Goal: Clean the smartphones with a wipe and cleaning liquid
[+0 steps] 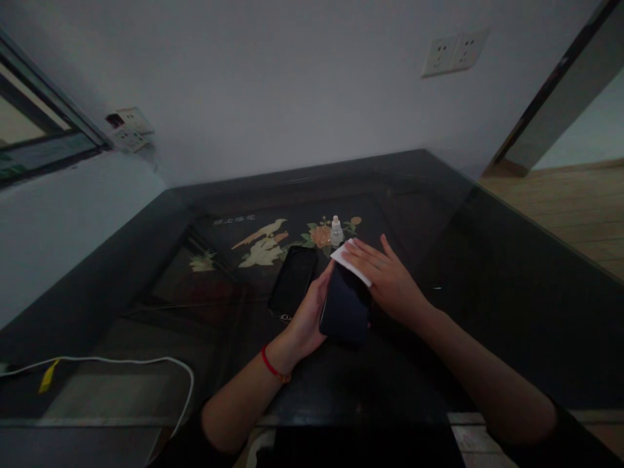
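Slack white cable [121, 361] at 8 o'clock on glossy dark worktop [487, 292]. Left hand [307, 318] grip closed on edge of phone [344, 312], likely steadying slim black glass slab. Right hand [390, 279] flat, fingers spread, grip open, pressed thin white wipe [348, 260] on phone's far end. At 11 o'clock, second phone [294, 279] lay flat. Small clear bottle [336, 231] stood upright at 12 o'clock

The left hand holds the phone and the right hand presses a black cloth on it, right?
No: the cloth is white, not black, as the head view shows. The left hand does hold the phone, and the right hand presses the cloth on it.
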### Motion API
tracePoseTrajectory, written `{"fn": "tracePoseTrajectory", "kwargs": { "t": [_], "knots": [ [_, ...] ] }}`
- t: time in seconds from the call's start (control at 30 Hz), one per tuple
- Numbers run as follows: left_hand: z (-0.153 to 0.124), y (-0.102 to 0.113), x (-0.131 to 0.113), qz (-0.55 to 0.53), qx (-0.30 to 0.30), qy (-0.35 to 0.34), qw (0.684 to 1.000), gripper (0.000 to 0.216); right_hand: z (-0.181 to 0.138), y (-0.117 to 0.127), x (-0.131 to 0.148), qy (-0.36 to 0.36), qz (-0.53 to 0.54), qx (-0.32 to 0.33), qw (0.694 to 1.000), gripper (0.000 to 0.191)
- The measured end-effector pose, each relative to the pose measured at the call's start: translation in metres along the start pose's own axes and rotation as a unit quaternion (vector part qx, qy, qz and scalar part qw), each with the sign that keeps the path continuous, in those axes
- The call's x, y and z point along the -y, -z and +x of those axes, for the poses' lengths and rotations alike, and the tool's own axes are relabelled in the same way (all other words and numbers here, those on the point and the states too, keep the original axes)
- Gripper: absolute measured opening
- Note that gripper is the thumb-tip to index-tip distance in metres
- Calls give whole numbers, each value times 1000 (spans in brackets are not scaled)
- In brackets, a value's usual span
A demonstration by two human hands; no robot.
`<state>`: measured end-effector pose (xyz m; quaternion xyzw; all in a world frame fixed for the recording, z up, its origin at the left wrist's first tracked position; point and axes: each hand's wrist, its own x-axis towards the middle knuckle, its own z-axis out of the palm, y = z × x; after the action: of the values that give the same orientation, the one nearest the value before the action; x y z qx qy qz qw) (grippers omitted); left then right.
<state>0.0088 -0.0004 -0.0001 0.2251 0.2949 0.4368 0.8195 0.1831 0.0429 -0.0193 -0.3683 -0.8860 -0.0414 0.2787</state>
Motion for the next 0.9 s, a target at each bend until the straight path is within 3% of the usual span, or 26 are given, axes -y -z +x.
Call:
{"fn": "tracePoseTrajectory", "kwargs": {
  "t": [0.1, 0.3, 0.47, 0.57, 0.7, 0.9],
  "knots": [
    [-3, -3, 0, 14, 32, 12, 999, 50, 0, 0, -3, -36, -11, -23, 999, 52],
    [-1, 1, 1, 27, 9, 20, 999, 57, 0, -4, 5, 37, -9, -3, 999, 51],
    [-1, 3, 2, 33, 40, 17, 999, 56, -1, 2, -1, -37, -3, -41, 998, 48],
    [-2, 0, 1, 18, 40, 19, 999, 58, -1, 1, -2, -38, 13, -36, 999, 51],
    [0, 1, -3, -21, 25, 33, 999, 64, 0, -3, 7, 35, 25, 6, 999, 59],
    [3, 12, -19, -72, -34, 25, 997, 66, -3, 1, 35, 198, 71, 53, 976, 50]
  ]
}}
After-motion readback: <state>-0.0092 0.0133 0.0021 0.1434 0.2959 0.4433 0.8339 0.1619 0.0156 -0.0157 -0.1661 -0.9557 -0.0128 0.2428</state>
